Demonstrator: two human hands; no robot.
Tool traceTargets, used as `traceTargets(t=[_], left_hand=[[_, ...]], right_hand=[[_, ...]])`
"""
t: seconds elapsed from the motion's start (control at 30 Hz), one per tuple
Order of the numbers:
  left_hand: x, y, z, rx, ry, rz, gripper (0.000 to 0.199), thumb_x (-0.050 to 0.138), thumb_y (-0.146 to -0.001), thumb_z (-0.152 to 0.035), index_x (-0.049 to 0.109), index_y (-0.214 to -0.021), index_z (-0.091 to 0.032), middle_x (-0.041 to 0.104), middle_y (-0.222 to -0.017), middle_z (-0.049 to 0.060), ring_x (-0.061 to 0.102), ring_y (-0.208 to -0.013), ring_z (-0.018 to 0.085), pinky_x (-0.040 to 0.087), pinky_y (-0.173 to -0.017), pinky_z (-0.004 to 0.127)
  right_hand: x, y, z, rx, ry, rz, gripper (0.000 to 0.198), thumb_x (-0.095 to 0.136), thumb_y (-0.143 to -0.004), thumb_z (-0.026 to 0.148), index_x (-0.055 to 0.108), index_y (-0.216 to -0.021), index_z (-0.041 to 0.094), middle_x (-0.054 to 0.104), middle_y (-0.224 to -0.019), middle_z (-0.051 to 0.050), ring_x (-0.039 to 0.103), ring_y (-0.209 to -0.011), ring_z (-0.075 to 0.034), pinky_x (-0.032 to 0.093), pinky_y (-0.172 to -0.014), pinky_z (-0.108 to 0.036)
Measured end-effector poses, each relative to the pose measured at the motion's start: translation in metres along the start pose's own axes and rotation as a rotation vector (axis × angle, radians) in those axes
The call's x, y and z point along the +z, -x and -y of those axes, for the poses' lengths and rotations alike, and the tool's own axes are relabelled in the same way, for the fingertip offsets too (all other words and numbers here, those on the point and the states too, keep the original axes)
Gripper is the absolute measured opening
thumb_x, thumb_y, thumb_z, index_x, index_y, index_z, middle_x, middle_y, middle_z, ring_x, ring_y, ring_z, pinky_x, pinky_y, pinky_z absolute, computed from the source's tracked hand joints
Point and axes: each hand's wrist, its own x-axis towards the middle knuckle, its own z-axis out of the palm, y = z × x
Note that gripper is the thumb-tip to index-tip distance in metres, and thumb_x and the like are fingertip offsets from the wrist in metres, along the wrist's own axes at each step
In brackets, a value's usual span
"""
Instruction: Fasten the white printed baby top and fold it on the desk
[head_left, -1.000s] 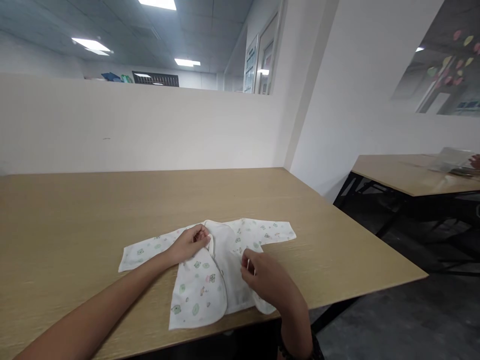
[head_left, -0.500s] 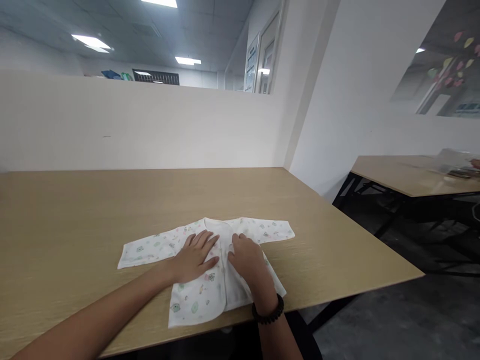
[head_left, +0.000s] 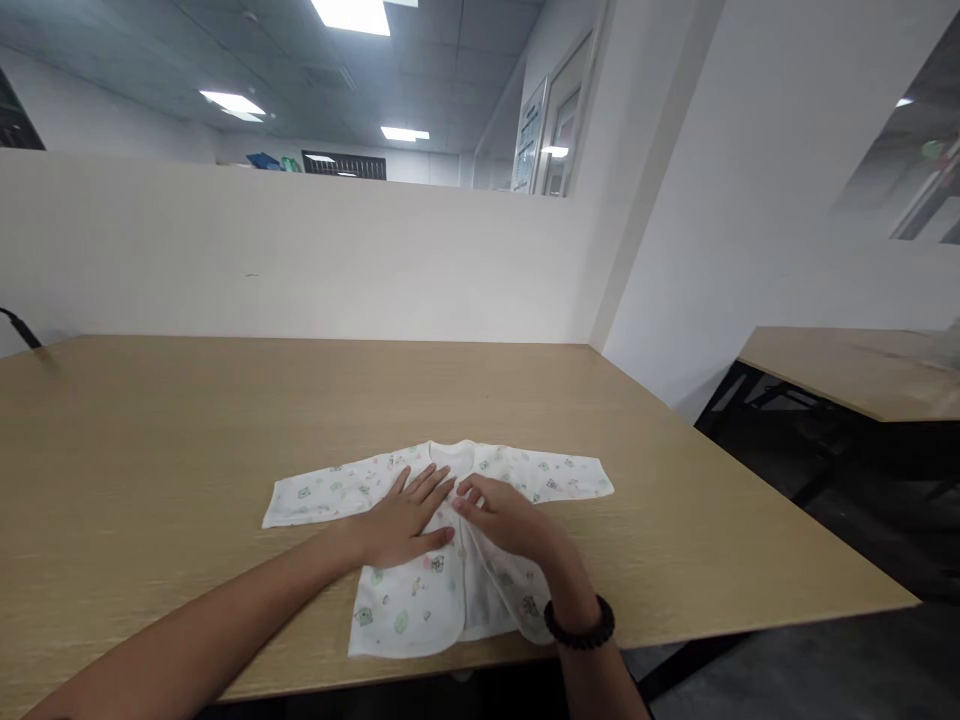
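Note:
A small white baby shirt [head_left: 409,605] with a pastel print lies flat on the wooden table [head_left: 187,430], sleeves spread left and right, front panels closed. My left hand [head_left: 405,515] rests palm down on the left front panel, fingers spread. My right hand [head_left: 502,520] lies on the right panel beside the front opening, fingertips near the left hand's. A black bracelet [head_left: 579,622] circles my right wrist.
A white partition wall [head_left: 300,260] runs along the table's far edge. A black cable [head_left: 19,328] shows at the far left. A second wooden table [head_left: 855,370] stands to the right across a gap of dark floor.
A second ago my hands held the front panels apart; both panels now lie closed and flat under my palms. The view has shifted slightly to the left.

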Motion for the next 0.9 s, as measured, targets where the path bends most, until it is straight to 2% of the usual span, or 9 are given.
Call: traceTargets(t=[0.13, 0.23, 0.3, 0.4, 0.5, 0.63, 0.7, 0.8, 0.9], left_hand=[[-0.002, -0.001, 0.0, -0.011, 0.023, 0.0, 0.079, 0.022, -0.094, -0.069, 0.014, -0.156, -0.02, 0.008, -0.162, 0.012, 0.002, -0.15, 0.032, 0.002, -0.118, 0.058], [-0.004, -0.005, 0.008, -0.036, 0.055, -0.01, 0.081, 0.023, -0.093, -0.07, 0.013, -0.156, -0.021, 0.008, -0.162, 0.011, 0.003, -0.15, 0.032, 0.001, -0.118, 0.058], [-0.006, -0.009, 0.018, -0.064, 0.067, -0.028, 0.082, 0.024, -0.093, -0.07, 0.011, -0.157, -0.02, 0.009, -0.162, 0.012, 0.005, -0.15, 0.031, 0.001, -0.118, 0.057], [-0.005, -0.014, 0.033, -0.1, 0.077, -0.084, 0.083, 0.025, -0.093, -0.069, 0.01, -0.157, -0.019, 0.014, -0.161, 0.013, 0.009, -0.15, 0.03, 0.002, -0.119, 0.054], [-0.002, -0.018, 0.042, -0.131, 0.114, -0.158, 0.079, 0.026, -0.094, -0.067, 0.015, -0.156, -0.02, 0.021, -0.161, 0.012, 0.015, -0.149, 0.028, 0.005, -0.12, 0.05], [0.001, -0.028, 0.047, -0.194, 0.204, -0.229, 0.064, 0.027, -0.097, -0.059, 0.032, -0.15, -0.023, 0.034, -0.156, 0.008, 0.026, -0.146, 0.026, 0.013, -0.12, 0.046], [-0.001, -0.039, 0.049, -0.237, 0.25, -0.3, 0.051, 0.032, -0.097, -0.052, 0.049, -0.138, -0.026, 0.048, -0.147, 0.006, 0.037, -0.139, 0.025, 0.021, -0.116, 0.044], [-0.006, -0.06, 0.049, -0.281, 0.319, -0.444, 0.029, 0.046, -0.09, -0.039, 0.069, -0.102, -0.024, 0.067, -0.116, 0.005, 0.054, -0.117, 0.025, 0.038, -0.103, 0.04], [-0.006, -0.072, 0.047, -0.23, 0.396, -0.587, 0.019, 0.053, -0.082, -0.029, 0.068, -0.076, -0.019, 0.063, -0.095, 0.006, 0.059, -0.094, 0.022, 0.045, -0.086, 0.033]], right_hand=[[-0.027, -0.031, -0.023, -0.058, 0.046, 0.071, 0.035, 0.067, -0.081, 0.03, 0.062, -0.115, 0.022, 0.066, -0.117, -0.007, 0.062, -0.101, -0.021, 0.048, -0.087, -0.033], [-0.027, -0.059, -0.04, -0.142, 0.157, 0.215, 0.052, 0.073, -0.075, 0.026, 0.059, -0.125, 0.023, 0.059, -0.131, -0.008, 0.054, -0.12, -0.025, 0.044, -0.101, -0.037], [-0.022, -0.076, -0.05, -0.175, 0.223, 0.246, 0.053, 0.07, -0.079, 0.03, 0.056, -0.13, 0.022, 0.055, -0.136, -0.01, 0.049, -0.127, -0.027, 0.039, -0.106, -0.039], [-0.017, -0.098, -0.059, -0.22, 0.279, 0.234, 0.047, 0.065, -0.084, 0.032, 0.057, -0.129, 0.022, 0.055, -0.136, -0.011, 0.047, -0.127, -0.027, 0.038, -0.107, -0.04], [-0.011, -0.115, -0.06, -0.305, 0.278, 0.215, 0.029, 0.065, -0.084, 0.028, 0.066, -0.113, 0.024, 0.063, -0.119, -0.008, 0.052, -0.118, -0.025, 0.039, -0.102, -0.04], [0.003, -0.12, -0.062, -0.382, 0.203, 0.107, 0.01, 0.061, -0.086, 0.022, 0.066, -0.094, 0.024, 0.065, -0.106, -0.004, 0.056, -0.106, -0.021, 0.039, -0.095, -0.038], [0.01, -0.118, -0.067, -0.391, 0.17, 0.046, 0.009, 0.06, -0.086, 0.018, 0.065, -0.092, 0.022, 0.065, -0.104, -0.004, 0.056, -0.103, -0.02, 0.039, -0.093, -0.037], [0.015, -0.114, -0.077, -0.406, 0.088, 0.002, 0.011, 0.056, -0.086, 0.013, 0.063, -0.088, 0.021, 0.065, -0.098, -0.004, 0.056, -0.099, -0.019, 0.039, -0.091, -0.035], [0.015, -0.116, -0.081, -0.388, -0.036, -0.101, 0.011, 0.051, -0.089, 0.015, 0.061, -0.087, 0.019, 0.065, -0.095, -0.005, 0.056, -0.095, -0.018, 0.041, -0.088, -0.033]])
